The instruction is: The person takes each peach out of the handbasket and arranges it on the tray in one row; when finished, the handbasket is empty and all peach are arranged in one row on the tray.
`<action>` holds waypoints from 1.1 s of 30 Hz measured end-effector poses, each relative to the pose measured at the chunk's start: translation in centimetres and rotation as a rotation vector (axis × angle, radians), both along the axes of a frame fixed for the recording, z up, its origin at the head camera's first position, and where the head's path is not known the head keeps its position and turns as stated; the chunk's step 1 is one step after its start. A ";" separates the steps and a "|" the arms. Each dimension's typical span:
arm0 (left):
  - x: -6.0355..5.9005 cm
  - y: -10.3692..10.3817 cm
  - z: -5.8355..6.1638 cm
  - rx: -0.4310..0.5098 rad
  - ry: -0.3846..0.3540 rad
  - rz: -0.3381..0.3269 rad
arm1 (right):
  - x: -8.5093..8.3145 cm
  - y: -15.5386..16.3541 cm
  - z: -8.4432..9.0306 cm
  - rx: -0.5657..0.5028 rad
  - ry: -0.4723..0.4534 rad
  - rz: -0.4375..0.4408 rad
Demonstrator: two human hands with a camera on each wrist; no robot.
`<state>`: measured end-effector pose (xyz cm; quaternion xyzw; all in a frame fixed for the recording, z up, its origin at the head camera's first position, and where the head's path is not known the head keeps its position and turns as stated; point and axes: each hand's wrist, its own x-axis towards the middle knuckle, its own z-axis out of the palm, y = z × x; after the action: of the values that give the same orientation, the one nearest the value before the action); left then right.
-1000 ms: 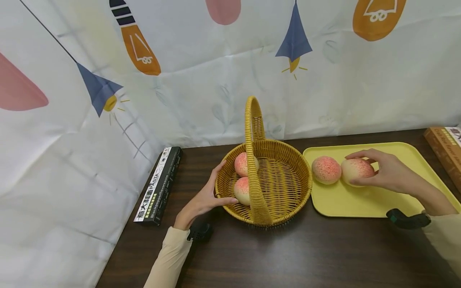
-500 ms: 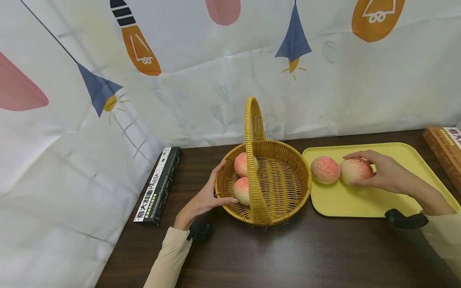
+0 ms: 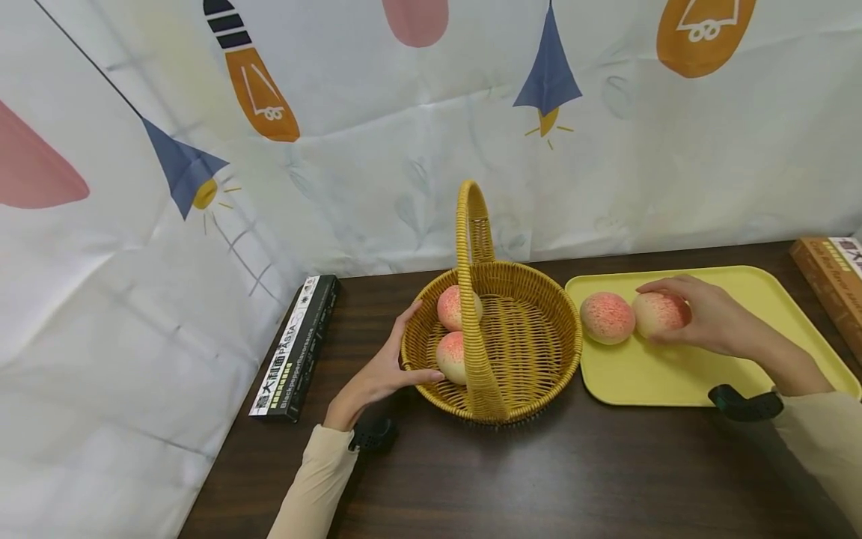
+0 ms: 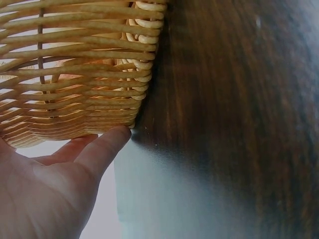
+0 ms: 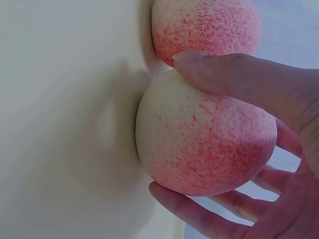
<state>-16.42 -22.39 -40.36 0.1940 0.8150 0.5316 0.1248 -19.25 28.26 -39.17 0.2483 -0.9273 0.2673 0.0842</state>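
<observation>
Two pinkish-cream peaches, a far one (image 3: 450,308) and a near one (image 3: 452,358), lie in the left half of a yellow woven basket (image 3: 572,329) with a tall handle (image 3: 477,337). My left hand (image 3: 377,367) rests against the basket's left side, thumb and fingers spread and fairly straight; the left wrist view shows them touching the weave (image 4: 84,55). On the yellow tray (image 3: 606,382), my right hand (image 3: 717,318) grips a peach (image 3: 660,314) between thumb and fingers. Another peach (image 3: 607,318) sits just left of it, also seen behind my thumb in the right wrist view.
A black pasta box (image 3: 296,348) lies left of the basket. A brown box (image 3: 831,281) is at the right, past the tray. Patterned white cloth (image 3: 377,187) hangs behind the dark table (image 3: 539,479). The basket's handle arches high over its middle.
My right hand, with its fingers around the peach, has shifted slightly left and turned a little. The left hand and basket have hardly moved.
</observation>
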 end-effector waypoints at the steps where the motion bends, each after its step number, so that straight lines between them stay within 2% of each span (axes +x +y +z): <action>1: 0.0 0.0 0.0 0.001 0.002 0.000 | 0.0 0.0 0.0 -0.001 -0.001 0.001; 6: 0.2 -0.1 0.1 0.001 0.006 0.005 | -0.1 -0.3 0.1 -0.008 -0.023 0.009; 9: 0.3 -0.1 0.1 -0.009 0.001 0.012 | 0.1 -0.9 0.9 -0.003 -0.044 0.005; 15: 0.4 -0.3 0.1 -0.024 -0.003 0.024 | 0.9 -3.9 4.5 -0.019 -0.045 0.015; 19: 0.3 -0.2 0.1 -0.020 -0.008 0.021 | 1.9 -7.0 7.0 -0.054 0.009 0.086; 22: 0.3 -0.2 0.1 -0.024 -0.003 0.018 | 2.9 -10.1 8.0 -0.091 0.047 0.156; 25: 0.3 -0.3 0.2 -0.020 0.006 0.020 | 3.7 -13.8 7.8 -0.110 0.057 0.237; 28: 0.3 -0.3 0.4 -0.013 0.009 0.013 | 4.0 -17.3 6.9 -0.138 0.041 0.316; 33: 0.3 0.0 0.4 -0.031 0.015 -0.004 | 3.8 -21.2 4.7 -0.273 -0.040 0.411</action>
<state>-16.16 -22.35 -39.99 0.1978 0.8238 0.5170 0.1227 -15.43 7.11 -34.46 0.4127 -0.8139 0.4067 0.0423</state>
